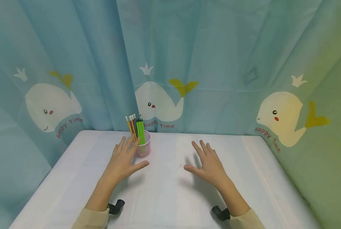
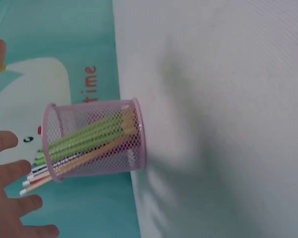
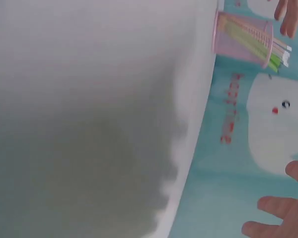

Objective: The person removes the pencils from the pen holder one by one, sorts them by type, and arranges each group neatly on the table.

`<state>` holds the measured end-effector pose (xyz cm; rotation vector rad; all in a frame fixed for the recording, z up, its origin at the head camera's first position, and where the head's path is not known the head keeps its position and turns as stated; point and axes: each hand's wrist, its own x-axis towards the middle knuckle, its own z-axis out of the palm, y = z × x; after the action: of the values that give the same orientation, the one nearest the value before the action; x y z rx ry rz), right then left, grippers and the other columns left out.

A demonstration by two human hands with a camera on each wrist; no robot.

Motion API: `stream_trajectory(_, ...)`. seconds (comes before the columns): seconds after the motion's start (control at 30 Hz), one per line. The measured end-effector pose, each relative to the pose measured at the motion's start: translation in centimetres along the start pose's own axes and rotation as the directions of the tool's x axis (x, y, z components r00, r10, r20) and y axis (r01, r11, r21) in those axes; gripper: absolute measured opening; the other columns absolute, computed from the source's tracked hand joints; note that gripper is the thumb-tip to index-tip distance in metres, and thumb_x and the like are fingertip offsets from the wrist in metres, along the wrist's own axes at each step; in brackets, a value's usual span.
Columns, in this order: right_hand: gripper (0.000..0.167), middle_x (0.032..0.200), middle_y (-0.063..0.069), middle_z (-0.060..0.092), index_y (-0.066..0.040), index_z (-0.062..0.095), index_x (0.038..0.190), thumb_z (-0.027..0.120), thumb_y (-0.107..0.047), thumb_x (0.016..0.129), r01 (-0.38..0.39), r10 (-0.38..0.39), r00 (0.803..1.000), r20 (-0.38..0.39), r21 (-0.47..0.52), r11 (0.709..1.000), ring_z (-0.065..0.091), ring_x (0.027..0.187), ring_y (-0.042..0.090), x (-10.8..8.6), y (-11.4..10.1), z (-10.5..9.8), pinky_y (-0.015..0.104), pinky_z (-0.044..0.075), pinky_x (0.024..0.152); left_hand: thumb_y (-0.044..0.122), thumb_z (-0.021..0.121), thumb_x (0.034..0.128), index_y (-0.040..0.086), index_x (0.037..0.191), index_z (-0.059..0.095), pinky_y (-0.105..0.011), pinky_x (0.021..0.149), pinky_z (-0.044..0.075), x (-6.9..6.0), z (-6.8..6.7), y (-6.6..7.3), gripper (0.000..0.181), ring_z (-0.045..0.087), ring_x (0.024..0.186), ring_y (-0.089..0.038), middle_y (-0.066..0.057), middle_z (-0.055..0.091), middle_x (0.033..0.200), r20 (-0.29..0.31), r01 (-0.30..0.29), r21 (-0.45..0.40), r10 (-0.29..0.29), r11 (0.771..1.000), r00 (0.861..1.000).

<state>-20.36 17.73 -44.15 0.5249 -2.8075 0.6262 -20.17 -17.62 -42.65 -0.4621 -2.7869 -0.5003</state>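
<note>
A pink mesh pencil cup [image 1: 144, 150] stands upright toward the back left of the white table. Several pencils [image 1: 141, 132] lean in it, some green and some in other colours with white ends up. My left hand [image 1: 124, 160] hovers in front of the cup, fingers spread, holding nothing. In the left wrist view the cup [image 2: 97, 139] shows whole beyond the fingertips, with a gap between. Over the table to the right, my right hand [image 1: 209, 165] is also spread and holds nothing. The right wrist view shows the cup [image 3: 241, 39] far from that hand's fingers [image 3: 275, 206].
A white cloth covers the table [image 1: 164, 197]. Behind it and along both sides hangs a blue-green curtain [image 1: 222, 63] printed with whales. A black wrist mount [image 1: 117, 206] sits at the left cuff, another mount [image 1: 220, 213] at the right one.
</note>
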Motion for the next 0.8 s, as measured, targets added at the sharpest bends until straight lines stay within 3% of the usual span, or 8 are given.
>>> stream_trajectory(0.23,0.097,0.165,0.011,0.023,-0.031,0.023,0.159,0.06,-0.076,0.081,0.061,-0.068,0.995,0.074,0.091,0.994,0.018,0.151,0.039,2.8,-3.3,2.0,0.061,0.019,0.121,0.065,0.068,0.0827,0.012,0.158,0.028,-0.071,0.115,0.022,0.9,0.0,-0.7,0.1,0.016,0.148,-0.049,-0.019,0.023,0.163,-0.044,0.08,-0.064,-0.083,0.995,0.996)
stream_trajectory(0.47,0.099,0.163,0.014,0.027,-0.028,0.025,0.159,0.058,-0.078,0.08,0.145,-0.154,0.98,0.129,0.072,0.987,0.024,0.15,0.039,5.5,-6.2,4.3,0.059,0.023,0.12,0.063,0.067,0.0852,0.012,0.159,0.024,-0.072,0.114,0.022,2.3,0.6,-1.0,0.099,0.015,0.148,-0.05,-0.02,0.018,0.164,-0.053,0.135,-0.16,-0.145,0.978,0.988)
stream_trajectory(0.6,0.097,0.163,0.012,0.027,-0.028,0.023,0.159,0.058,-0.076,0.082,0.13,-0.161,0.973,0.166,0.183,0.974,0.024,0.15,0.035,6.7,-7.4,5.3,0.058,0.028,0.119,0.063,0.066,0.0864,0.011,0.159,0.021,-0.073,0.112,0.025,2.5,1.2,-1.4,0.1,0.016,0.149,-0.047,-0.019,0.014,0.165,-0.047,0.171,-0.225,-0.186,0.959,0.981)
stream_trajectory(0.7,0.093,0.163,0.007,0.028,-0.027,0.023,0.159,0.06,-0.07,0.085,0.074,-0.148,0.971,0.186,0.355,0.932,0.025,0.151,0.029,7.4,-8.0,6.1,0.056,0.03,0.119,0.061,0.066,0.0872,0.011,0.16,0.016,-0.073,0.11,0.027,2.4,1.8,-1.8,0.101,0.016,0.149,-0.046,-0.017,0.009,0.166,-0.039,0.195,-0.277,-0.213,0.941,0.976)
stream_trajectory(0.8,0.09,0.162,0.008,0.031,-0.025,0.023,0.159,0.059,-0.067,0.089,0.001,-0.126,0.972,0.201,0.526,0.85,0.031,0.148,0.028,7.9,-8.3,7.2,0.053,0.032,0.118,0.056,0.067,0.0884,0.014,0.161,0.011,-0.073,0.11,0.027,2.3,2.5,-2.1,0.101,0.016,0.149,-0.048,-0.018,0.006,0.166,-0.039,0.199,-0.336,-0.224,0.921,0.974)
